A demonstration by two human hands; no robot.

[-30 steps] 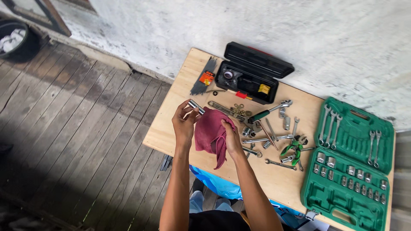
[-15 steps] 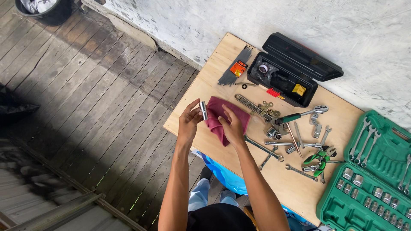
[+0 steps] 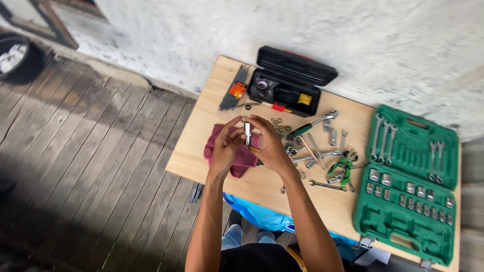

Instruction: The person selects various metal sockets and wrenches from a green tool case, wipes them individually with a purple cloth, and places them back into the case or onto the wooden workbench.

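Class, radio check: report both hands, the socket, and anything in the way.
Left hand and right hand both pinch the upright chrome socket. Red rag on the table beneath. Nothing blocking.

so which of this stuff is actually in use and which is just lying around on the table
In use:
- left hand and right hand, together holding the metal socket upright
- dark red rag, lying on the table under the hands

Lying about:
- open green socket set case
- open black tool case
- loose wrenches
- green-handled pliers
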